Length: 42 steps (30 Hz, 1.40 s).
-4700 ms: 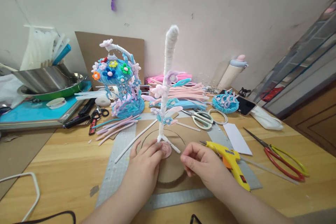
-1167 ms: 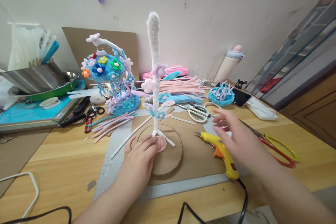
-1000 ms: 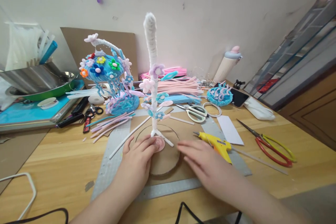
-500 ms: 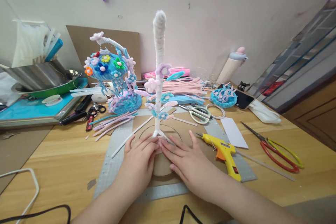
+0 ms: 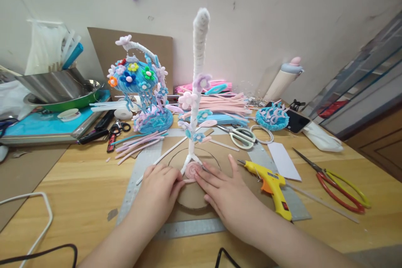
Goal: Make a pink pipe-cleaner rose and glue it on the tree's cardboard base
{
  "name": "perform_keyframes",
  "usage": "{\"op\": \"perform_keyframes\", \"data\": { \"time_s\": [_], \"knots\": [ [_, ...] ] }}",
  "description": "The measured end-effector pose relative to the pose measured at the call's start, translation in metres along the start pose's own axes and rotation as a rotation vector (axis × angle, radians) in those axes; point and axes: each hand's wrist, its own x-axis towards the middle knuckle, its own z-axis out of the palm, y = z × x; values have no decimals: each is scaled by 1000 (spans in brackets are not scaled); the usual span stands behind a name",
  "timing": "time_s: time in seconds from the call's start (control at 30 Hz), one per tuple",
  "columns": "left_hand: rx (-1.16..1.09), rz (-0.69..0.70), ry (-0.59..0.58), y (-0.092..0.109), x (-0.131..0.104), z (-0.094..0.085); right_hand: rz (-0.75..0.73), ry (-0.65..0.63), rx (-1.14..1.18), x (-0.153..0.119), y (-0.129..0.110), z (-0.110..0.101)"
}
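A pink coil (image 5: pixel 192 170) of pipe cleaner lies flat on the cardboard (image 5: pixel 192 196), at the foot of a white fuzzy stem (image 5: pixel 200 50) with pastel flowers. The stem stands upright on splayed legs inside a drawn circle. My left hand (image 5: pixel 161 188) pinches the loose pink end at the coil's lower left, thumb against curled fingers. My right hand (image 5: pixel 230 192) is spread, its fingertips pressing on the coil's right side and the cardboard. Part of the coil is hidden under those fingertips.
A yellow glue gun (image 5: pixel 271 184) lies right of my right hand, with red-and-yellow scissors (image 5: pixel 339 188) beyond. Green-handled scissors (image 5: pixel 241 137) and pink and blue pipe cleaners (image 5: pixel 216 106) lie behind the stem. A flowered blue lamp-like craft (image 5: pixel 138 79) stands back left.
My left hand has moved left off the coil, drawing out a pink strand, and more of the coil shows. The stem leans slightly more to the right. The view has shifted a little.
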Motion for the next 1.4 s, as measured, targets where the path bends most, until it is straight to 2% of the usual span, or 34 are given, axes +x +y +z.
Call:
{"op": "perform_keyframes", "data": {
  "time_s": [0.27, 0.4, 0.6, 0.87, 1.03, 1.4],
  "knots": [
    [-276, -111, -107, -14, 1, -4, 24, -38, 67, 1, -1, -3],
    [-394, -201, -100, -22, 4, -8, 15, -17, 80, 0, -1, -4],
    [-464, -326, 77, -19, 11, 2, 52, -80, 114, 2, -1, -6],
    [-551, -364, 315, -2, 23, 26, 33, -70, 114, 2, 2, -2],
    [-469, -317, 324, -2, 24, 32, 6, -47, 110, 2, 5, 2],
    [-201, -77, 306, 1, 17, 31, -10, -18, 77, 0, 7, 7]
  ]
}}
